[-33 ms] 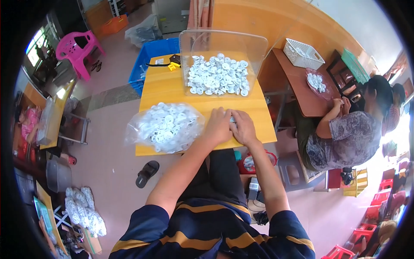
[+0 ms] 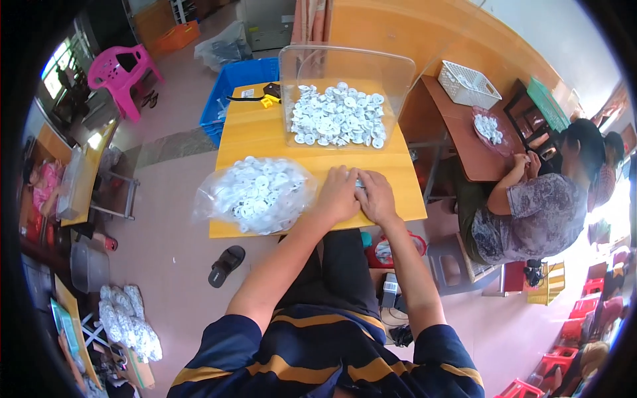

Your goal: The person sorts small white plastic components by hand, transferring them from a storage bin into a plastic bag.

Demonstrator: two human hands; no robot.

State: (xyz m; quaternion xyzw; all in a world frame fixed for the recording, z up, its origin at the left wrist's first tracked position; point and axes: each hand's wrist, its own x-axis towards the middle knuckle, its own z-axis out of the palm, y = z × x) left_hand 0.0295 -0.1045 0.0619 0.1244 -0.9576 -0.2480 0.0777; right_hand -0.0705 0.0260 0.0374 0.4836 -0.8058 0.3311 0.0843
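Observation:
My left hand [image 2: 338, 194] and my right hand [image 2: 376, 198] meet over the near part of a yellow wooden table [image 2: 252, 144], fingers curled together. A bit of a small whitish piece [image 2: 359, 184] shows between them; my fingers cover most of it. Just left of my left hand lies a clear plastic bag [image 2: 219, 192] full of round white plastic parts [image 2: 261, 182]. Beyond my hands, a clear plastic bin [image 2: 347, 64] holds a heap of similar white disc-shaped parts [image 2: 338, 113].
Behind the table's left corner stands a blue crate [image 2: 229, 76]; a yellow-and-black tool [image 2: 268, 101] lies near it. At right, a person [image 2: 537, 205] works at a brown table [image 2: 458, 146] with a plate of white parts [image 2: 488, 127]. A black sandal [image 2: 227, 266] lies on the floor.

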